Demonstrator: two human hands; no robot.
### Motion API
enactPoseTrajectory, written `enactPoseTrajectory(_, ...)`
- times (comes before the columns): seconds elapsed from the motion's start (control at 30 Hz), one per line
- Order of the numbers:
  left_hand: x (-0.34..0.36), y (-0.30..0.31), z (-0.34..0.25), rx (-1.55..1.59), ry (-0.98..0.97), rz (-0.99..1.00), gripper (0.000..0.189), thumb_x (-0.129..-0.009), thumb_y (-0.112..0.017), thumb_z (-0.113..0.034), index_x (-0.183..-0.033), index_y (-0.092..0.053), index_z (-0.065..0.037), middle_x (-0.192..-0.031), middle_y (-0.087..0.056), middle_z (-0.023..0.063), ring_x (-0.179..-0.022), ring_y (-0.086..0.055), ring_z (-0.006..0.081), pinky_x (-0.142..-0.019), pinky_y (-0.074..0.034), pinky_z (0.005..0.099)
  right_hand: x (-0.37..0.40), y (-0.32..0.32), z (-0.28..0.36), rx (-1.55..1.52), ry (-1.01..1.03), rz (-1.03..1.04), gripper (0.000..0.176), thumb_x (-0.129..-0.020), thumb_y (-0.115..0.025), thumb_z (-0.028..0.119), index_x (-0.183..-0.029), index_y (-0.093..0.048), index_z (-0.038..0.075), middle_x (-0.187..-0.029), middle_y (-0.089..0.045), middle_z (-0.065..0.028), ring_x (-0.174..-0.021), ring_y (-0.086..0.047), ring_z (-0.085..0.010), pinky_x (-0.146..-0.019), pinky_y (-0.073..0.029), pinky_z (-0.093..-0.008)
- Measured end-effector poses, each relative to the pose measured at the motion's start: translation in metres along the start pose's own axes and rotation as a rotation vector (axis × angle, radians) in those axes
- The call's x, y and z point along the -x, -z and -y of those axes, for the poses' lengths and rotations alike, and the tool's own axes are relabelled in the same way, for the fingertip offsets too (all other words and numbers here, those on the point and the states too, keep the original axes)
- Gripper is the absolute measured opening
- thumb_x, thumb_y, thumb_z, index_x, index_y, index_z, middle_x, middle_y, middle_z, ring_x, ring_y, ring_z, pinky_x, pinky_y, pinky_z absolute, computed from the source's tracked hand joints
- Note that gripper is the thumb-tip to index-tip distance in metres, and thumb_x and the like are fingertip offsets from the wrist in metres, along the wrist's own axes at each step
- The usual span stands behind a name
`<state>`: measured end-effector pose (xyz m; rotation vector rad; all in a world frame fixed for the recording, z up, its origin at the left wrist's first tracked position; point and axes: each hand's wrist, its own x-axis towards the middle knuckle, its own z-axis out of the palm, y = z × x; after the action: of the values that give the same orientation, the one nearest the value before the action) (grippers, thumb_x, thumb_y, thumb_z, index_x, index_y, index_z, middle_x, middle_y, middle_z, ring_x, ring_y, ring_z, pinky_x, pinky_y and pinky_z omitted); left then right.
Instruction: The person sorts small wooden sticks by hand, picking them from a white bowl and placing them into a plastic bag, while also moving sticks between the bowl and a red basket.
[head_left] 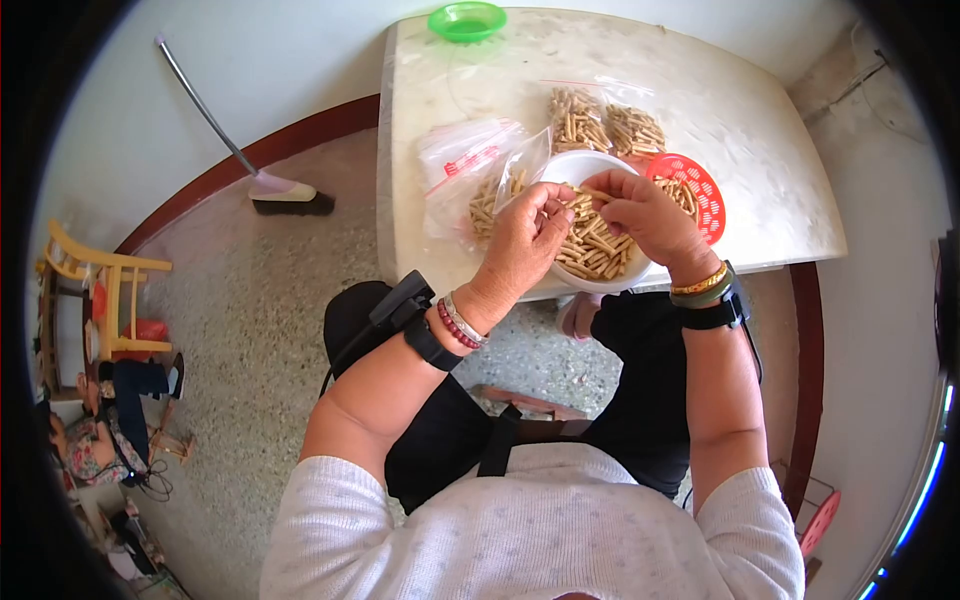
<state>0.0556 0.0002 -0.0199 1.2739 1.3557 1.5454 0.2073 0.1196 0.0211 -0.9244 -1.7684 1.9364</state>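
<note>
We see a white wall, red-brown skirting and a speckled floor. At left we spot a wooden chair.

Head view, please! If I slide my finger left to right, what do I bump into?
Wooden chair → broom head → flat clear bags → white bowl → red basket.

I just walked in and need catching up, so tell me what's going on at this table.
A person's two bare hands are over a round white bowl of short tan stick-shaped pieces. The right hand pinches one piece; whether the left hand holds anything is unclear. Two filled clear plastic bags lie beyond the bowl, another partly filled bag lies left, and a round red perforated plastic tray holds more pieces at right.
</note>
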Motion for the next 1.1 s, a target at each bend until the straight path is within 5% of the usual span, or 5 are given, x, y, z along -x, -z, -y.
enactPoseTrajectory(0.13,-0.003,-0.003,0.007,-0.074,-0.053,-0.001,0.019,-0.093,-0.058,-0.007,-0.112,-0.058,-0.001,-0.085,-0.059,0.0,-0.065,-0.054,0.002,-0.055,-0.046,0.0169,0.001,-0.006,-0.004,0.149,-0.033,0.153,0.017,-0.089,-0.059,0.008,-0.103,-0.062,-0.001,-0.071,-0.054,0.0043,-0.057,-0.046,-0.0023,-0.048,-0.036,-0.0179)
enactPoseTrajectory(0.33,-0.005,-0.002,0.009,0.023,0.099,-0.07,0.02,-0.097,-0.056,-0.017,-0.108,-0.06,-0.002,-0.08,-0.06,-0.0009,-0.06,-0.052,0.0018,-0.052,-0.044,0.0165,0.005,-0.01,0.007,0.159,-0.063,0.106,0.015,-0.093,-0.057,0.011,-0.103,-0.063,0.002,-0.074,-0.053,0.0059,-0.063,-0.046,-0.0012,-0.057,-0.039,-0.0172)
enactPoseTrajectory(0.53,-0.003,0.002,0.004,0.185,0.281,0.006,0.032,-0.1,-0.051,-0.034,-0.094,-0.063,-0.006,-0.071,-0.058,-0.002,-0.056,-0.049,0.0026,-0.047,-0.037,0.0159,0.004,-0.011,-0.01,0.261,0.221,0.1,0.017,-0.09,-0.057,0.004,-0.104,-0.066,-0.002,-0.085,-0.065,-0.0015,-0.074,-0.059,-0.0074,-0.072,-0.049,-0.0229)
enactPoseTrajectory(1.1,-0.003,0.001,0.005,0.204,0.308,-0.012,0.031,-0.098,-0.055,-0.032,-0.082,-0.061,-0.006,-0.064,-0.052,-0.003,-0.052,-0.044,0.0034,-0.046,-0.034,0.0166,0.013,-0.004,-0.002,0.324,0.213,-0.021,0.015,-0.091,-0.063,0.007,-0.104,-0.062,0.0,-0.092,-0.063,0.0022,-0.087,-0.058,-0.0037,-0.078,-0.049,-0.0204)
